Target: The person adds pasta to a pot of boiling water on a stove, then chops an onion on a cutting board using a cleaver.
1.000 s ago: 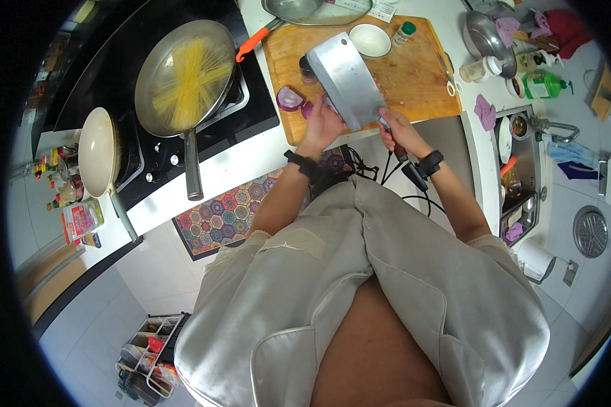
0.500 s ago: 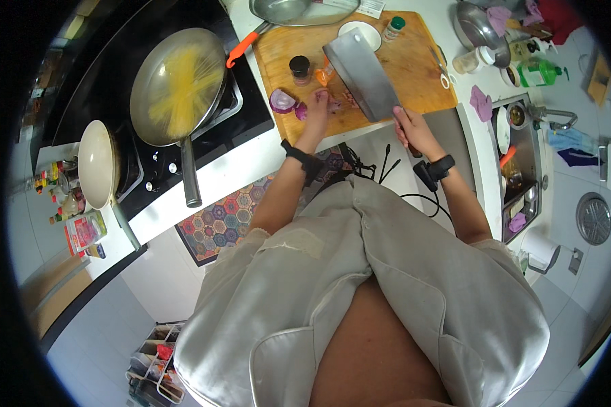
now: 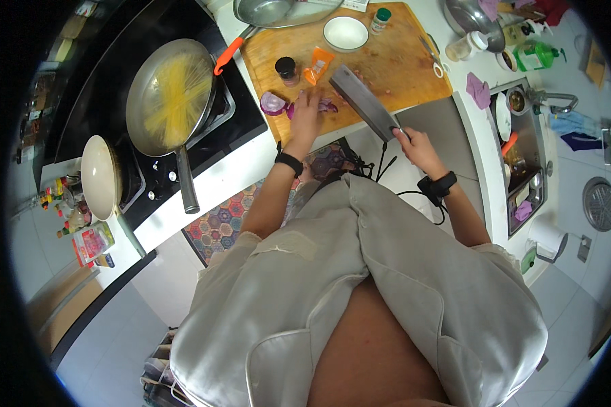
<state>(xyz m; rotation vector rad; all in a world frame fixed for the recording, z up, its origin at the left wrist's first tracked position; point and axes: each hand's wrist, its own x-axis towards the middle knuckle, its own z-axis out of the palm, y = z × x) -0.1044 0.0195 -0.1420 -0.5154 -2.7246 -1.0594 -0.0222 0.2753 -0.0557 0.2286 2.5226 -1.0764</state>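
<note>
My right hand is closed around the handle of a wide-bladed cleaver, its blade tilted over the front of a wooden cutting board. On the board's left part, my left hand has its fingers curved down over a cut red onion, with purple pieces showing on both sides of them. Just left of that hand lies another chunk of red onion, cut face showing. Beyond the fingers are a dark-capped spice jar and an orange packet. Small chopped bits lie near the blade.
A white bowl and a green-capped jar stand on the board's far side, with scissors at its right edge. Left, a pan of dry spaghetti sits on the hob beside a cream pan. A sink lies right.
The cleaver has turned more edge-on and moved off the bowl, which now shows fully. My left hand has shifted over the onion, and the whole view has moved slightly.
</note>
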